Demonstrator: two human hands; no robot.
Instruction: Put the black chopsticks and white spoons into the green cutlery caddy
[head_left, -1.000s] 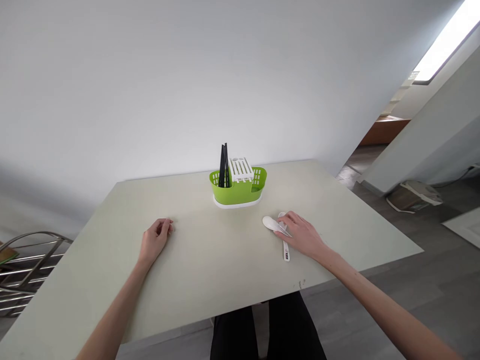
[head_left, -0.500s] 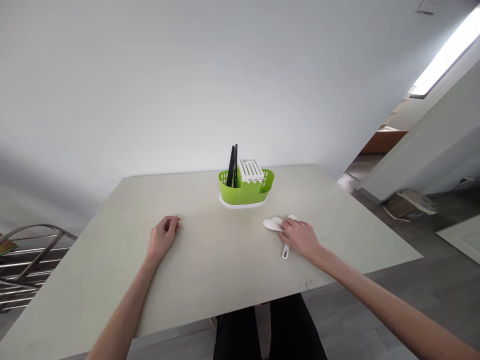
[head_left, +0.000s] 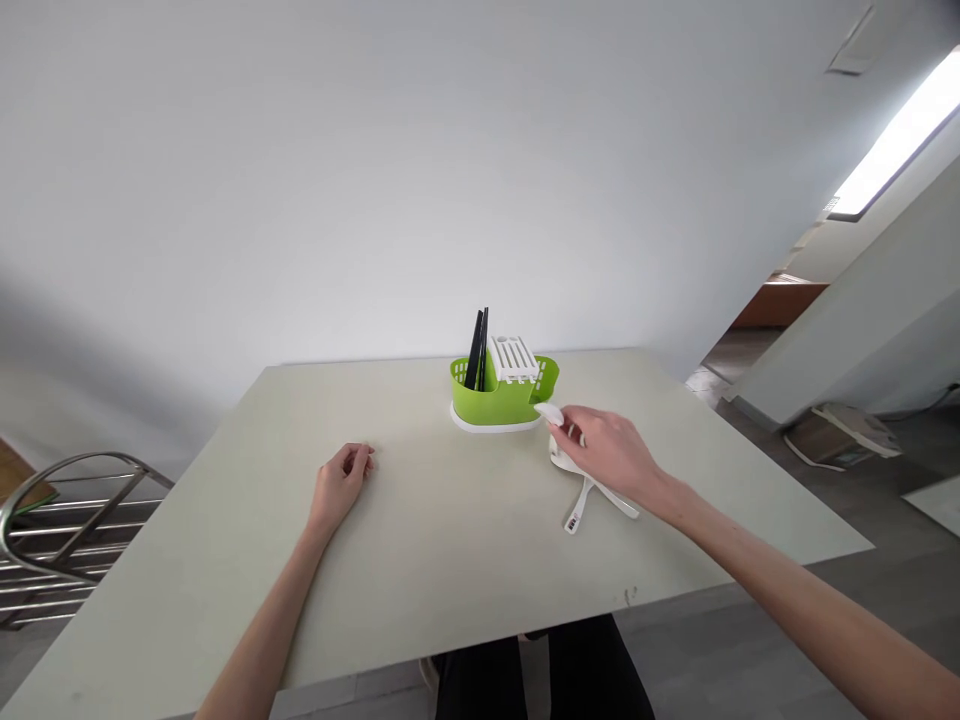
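Pinched in the fingers of my right hand [head_left: 611, 450] is a white spoon [head_left: 549, 411], lifted off the table near the right front of a green cutlery basket [head_left: 495, 408]. Below that hand, other white spoons [head_left: 577, 512] lie crossed on the table, their bowls partly hidden by my fingers. One handle bears a small dark printed label. My left hand [head_left: 341, 488] rests at the left of the table, fingers curled with nothing seen in them. Black chopsticks [head_left: 478, 352] lean in the basket's left part, beside a white slotted insert [head_left: 514, 359].
The pale table [head_left: 420, 570] stands against a white wall [head_left: 375, 200]. A metal-tube rack [head_left: 67, 530] is at the left, past the table edge. On the floor at right sits a brownish bin-like object [head_left: 840, 437].
My right hand has picked up a white spoon from the pile and raised it toward the basket. The left hand stays in place. The view has shifted slightly.
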